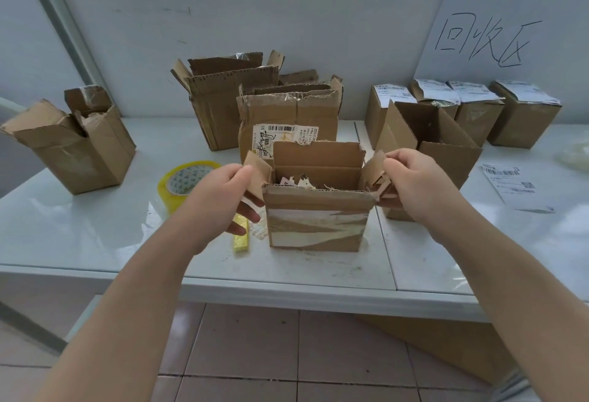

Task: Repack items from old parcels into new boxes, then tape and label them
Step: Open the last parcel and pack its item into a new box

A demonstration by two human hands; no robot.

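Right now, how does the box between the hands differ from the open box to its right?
The held box has torn, ragged flaps; the right box has clean, straight ones. The held box bears tape remains on its front; the right box shows bare cardboard. The left hand and right hand each grip a flap of the held box; nothing holds the right box. Both are brown, open, upright.

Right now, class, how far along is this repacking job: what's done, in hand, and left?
Done: labelled boxes stand closed at the back right. In hand: the left hand and right hand hold the side flaps of the torn old parcel. Left: the open new box awaits the tape roll and loose label.
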